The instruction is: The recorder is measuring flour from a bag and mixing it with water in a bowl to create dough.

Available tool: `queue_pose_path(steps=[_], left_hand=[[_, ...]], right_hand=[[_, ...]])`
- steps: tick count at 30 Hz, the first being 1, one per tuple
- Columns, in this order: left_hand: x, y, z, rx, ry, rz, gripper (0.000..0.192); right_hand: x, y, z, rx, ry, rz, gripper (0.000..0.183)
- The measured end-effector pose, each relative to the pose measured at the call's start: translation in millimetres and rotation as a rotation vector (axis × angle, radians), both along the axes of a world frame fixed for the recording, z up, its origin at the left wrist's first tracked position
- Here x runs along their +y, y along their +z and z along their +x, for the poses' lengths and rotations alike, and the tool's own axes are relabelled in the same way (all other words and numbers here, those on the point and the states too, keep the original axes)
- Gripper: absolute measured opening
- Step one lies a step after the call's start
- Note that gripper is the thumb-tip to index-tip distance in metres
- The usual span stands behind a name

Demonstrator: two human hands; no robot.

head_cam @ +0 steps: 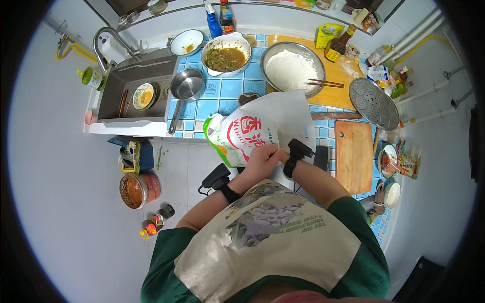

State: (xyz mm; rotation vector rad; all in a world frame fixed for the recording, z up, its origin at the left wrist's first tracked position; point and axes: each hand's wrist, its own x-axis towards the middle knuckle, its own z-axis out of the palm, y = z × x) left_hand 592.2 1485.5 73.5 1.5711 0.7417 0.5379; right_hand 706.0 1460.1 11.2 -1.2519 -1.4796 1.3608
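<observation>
A large white plastic bag (pixel 248 130) with red and green printing leans over the counter's front edge, close to my body. My left hand (pixel 260 162) is closed on the near edge of this bag. Against it, my right hand (pixel 279 155) also grips the bag; most of its fingers are hidden. Beyond the bag stands a metal bowl (pixel 271 51) of white flour (pixel 290 70), with chopsticks (pixel 327 84) resting across its right rim. Only the upper part of a small dark object (pixel 248 98) shows behind the bag.
Left are a sink (pixel 110 106), a saucepan (pixel 186 85) and a white pot of chopped filling (pixel 225 58). A rolling pin (pixel 335 116), a cutting board (pixel 353 159) and a perforated steamer plate (pixel 374 104) lie right. A bucket (pixel 151 189) and bottles (pixel 153 223) occupy the floor.
</observation>
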Motion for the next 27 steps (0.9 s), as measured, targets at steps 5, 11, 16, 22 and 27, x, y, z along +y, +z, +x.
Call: queue_pose_path(steps=[5,11,16,22,27], left_hand=[[15.9,-6.1,-0.5,0.034,0.001,0.036,0.026],[36.1,-6.0,-11.9,0.066,0.093,0.003,0.030],[50.4,-8.6,-15.6,0.092,0.047,0.032,0.029],[61.3,8.8,-8.3,0.152,0.062,-0.032,0.030],[69.7,14.6,-3.8,0.223,0.118,0.005,0.028]], right_hand=[[13.5,-15.5,-22.5,0.139,-0.019,-0.066,0.015],[33.6,-23.6,-34.7,0.291,-0.041,-0.156,0.016],[49.1,-18.1,-17.2,0.434,-0.056,-0.286,0.016],[61.6,-17.7,12.3,0.622,-0.100,-0.438,0.016],[74.4,19.3,52.1,0.184,-0.006,-0.577,0.022]])
